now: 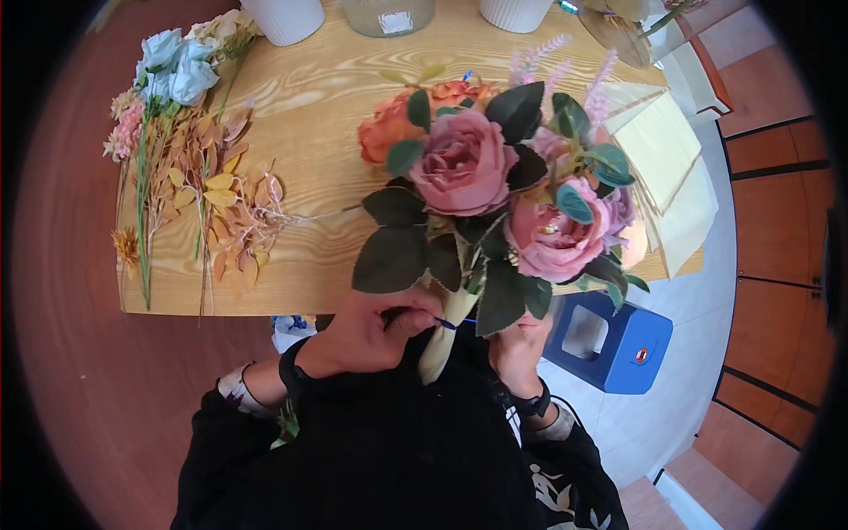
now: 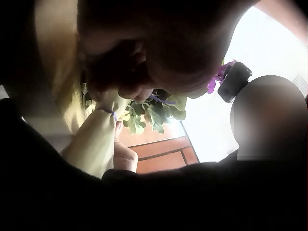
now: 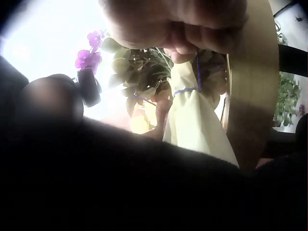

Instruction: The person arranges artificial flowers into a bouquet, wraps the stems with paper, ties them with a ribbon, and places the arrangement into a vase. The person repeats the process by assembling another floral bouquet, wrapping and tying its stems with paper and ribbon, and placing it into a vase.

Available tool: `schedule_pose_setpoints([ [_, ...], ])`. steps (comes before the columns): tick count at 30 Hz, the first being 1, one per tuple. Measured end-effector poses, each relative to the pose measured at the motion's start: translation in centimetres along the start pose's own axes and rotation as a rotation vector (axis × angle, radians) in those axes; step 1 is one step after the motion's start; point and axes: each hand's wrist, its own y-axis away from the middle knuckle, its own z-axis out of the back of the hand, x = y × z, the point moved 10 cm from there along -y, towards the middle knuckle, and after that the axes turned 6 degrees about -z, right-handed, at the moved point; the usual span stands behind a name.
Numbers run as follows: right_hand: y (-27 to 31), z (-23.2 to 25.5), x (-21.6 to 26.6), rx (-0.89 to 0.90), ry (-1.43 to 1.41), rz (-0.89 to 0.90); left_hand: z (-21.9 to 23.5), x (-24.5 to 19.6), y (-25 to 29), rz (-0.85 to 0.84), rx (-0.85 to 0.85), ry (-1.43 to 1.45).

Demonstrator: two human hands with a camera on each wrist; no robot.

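A bouquet of pink roses point(image 1: 464, 163), orange flowers and dark leaves stands in front of the body, its stems in a cream wrapping point(image 1: 435, 358). A thin blue-purple tie point(image 3: 186, 90) circles the wrapping's narrow neck. At the neck's left side, the left hand point(image 1: 375, 334) pinches the tie between thumb and curled fingers. The right hand point(image 1: 519, 349), partly behind leaves, has curled fingers on the other side; in the right wrist view a strand of tie runs up into them. Both hands are dark in the wrist views.
Blue flowers point(image 1: 177, 71) and dried leafy stems point(image 1: 234, 203) lie on the table's point(image 1: 309, 106) left. White pots point(image 1: 287, 18) and a glass vase point(image 1: 389, 16) stand at the back. Cream sheets point(image 1: 658, 150) lie at right, above a blue stool point(image 1: 632, 349) on the floor.
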Motion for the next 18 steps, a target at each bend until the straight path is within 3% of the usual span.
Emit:
schedule_pose_setpoints([
  [4,-0.5,0.4,0.5,0.033,0.102,0.074,-0.7,1.0,-0.4,0.097,0.102,0.065],
  [7,0.2,-1.4,3.0,0.123,0.184,-0.013,-0.9,0.0,-1.4,0.056,0.080,-0.078],
  [9,0.6,-1.7,3.5,0.180,0.170,0.003,-1.1,-1.2,-1.6,-0.092,0.063,-0.182],
  [11,2.0,-3.6,7.0,0.242,0.487,0.416,-1.5,-0.7,-1.3,-0.131,0.039,-0.186],
  [18,4.0,-5.9,9.0,0.183,0.692,0.682,-2.4,-1.8,-0.7,-0.301,0.093,-0.184],
])
